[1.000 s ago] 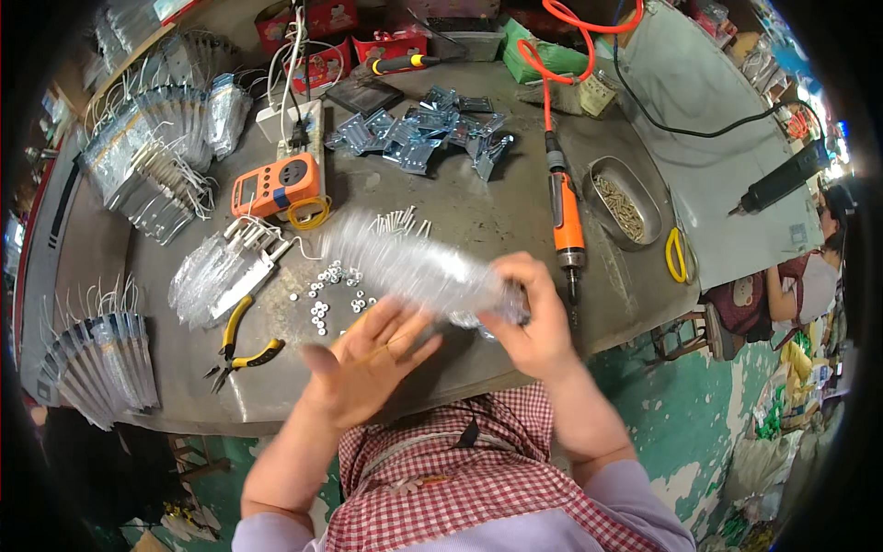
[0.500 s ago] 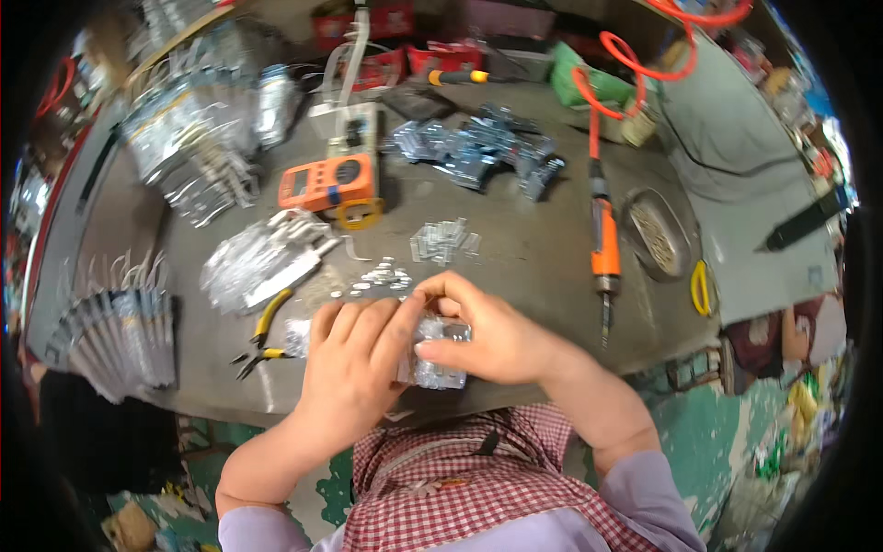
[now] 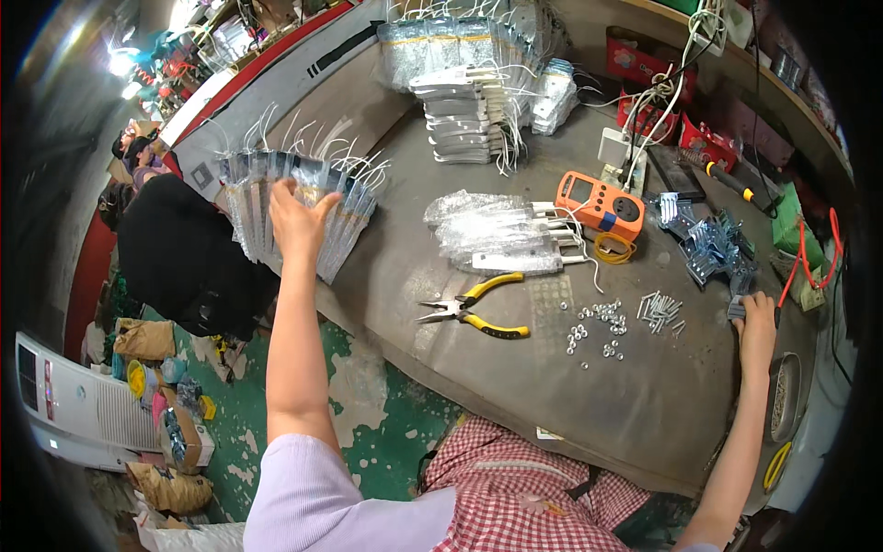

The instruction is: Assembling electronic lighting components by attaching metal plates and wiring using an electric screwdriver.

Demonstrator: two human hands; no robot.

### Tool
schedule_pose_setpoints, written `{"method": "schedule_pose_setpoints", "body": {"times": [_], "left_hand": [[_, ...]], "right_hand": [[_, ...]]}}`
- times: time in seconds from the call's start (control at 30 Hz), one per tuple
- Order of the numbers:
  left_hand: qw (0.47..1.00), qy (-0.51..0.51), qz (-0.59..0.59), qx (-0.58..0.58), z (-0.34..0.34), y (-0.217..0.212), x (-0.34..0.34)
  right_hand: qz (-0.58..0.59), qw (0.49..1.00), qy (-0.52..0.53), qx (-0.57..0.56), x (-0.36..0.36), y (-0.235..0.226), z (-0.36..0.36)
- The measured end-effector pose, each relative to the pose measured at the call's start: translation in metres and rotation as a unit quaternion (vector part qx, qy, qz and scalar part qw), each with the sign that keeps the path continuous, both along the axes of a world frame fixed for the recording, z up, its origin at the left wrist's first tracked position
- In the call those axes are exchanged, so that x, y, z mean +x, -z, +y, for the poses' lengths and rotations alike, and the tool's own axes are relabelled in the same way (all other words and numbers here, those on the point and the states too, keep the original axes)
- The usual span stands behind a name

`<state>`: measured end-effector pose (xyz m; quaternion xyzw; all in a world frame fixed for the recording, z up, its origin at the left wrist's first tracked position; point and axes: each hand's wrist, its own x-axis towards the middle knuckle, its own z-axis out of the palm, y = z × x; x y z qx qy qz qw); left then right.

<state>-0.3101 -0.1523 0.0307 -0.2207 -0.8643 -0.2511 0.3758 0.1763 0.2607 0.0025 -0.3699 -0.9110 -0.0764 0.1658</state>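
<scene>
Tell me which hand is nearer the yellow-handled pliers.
Left. The left hand rests on fanned clear packets up-left of the yellow-handled pliers; the right hand is farther, near the metal brackets.

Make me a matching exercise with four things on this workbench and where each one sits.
1 pliers
2 multimeter
3 left hand
4 right hand

A beside a coil of yellow wire
B on the fanned row of bagged parts at the bench's left edge
C near the loose nuts and screws, handles yellow
D at the pile of metal brackets

Pairs: 1-C, 2-A, 3-B, 4-D
</scene>
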Motion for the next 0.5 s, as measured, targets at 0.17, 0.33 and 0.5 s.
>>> {"method": "schedule_pose_setpoints", "body": {"times": [0.17, 0.33, 0.5], "left_hand": [[0.997, -0.018, -0.047, -0.057, -0.023, 0.032, 0.003], [0.97, -0.085, -0.227, -0.012, -0.017, 0.022, 0.014], [0.979, 0.159, 0.039, -0.117, 0.073, 0.012, 0.066]], "right_hand": [[0.137, 0.991, 0.011, 0.004, 0.024, 0.008, -0.009], [0.138, 0.986, -0.027, -0.086, 0.003, 0.008, -0.075], [0.178, 0.984, -0.019, -0.008, -0.011, 0.01, -0.064]]}}
